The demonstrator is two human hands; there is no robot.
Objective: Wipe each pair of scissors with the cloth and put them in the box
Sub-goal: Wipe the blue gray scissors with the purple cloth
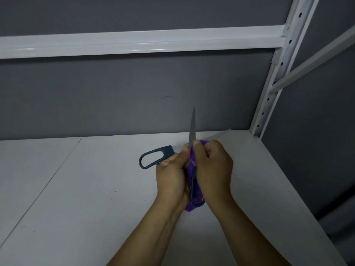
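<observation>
Left hand [171, 175] and right hand [213, 166] meet low over the shelf [92, 192], knuckles close; both are closed, fingers curled. The left grips the scissors [192, 129] near the pivot, seemingly to steady them; the right wraps the purple cloth [189, 207], bunched between the palms against the lower handle, evidently for wiping. Scissors stand open; one blade points up, the other slants right, blurred; one handle loop juts left. Wiping judged under way; no box in view. Beyond: grey wall [115, 96]; white rail [134, 42].
</observation>
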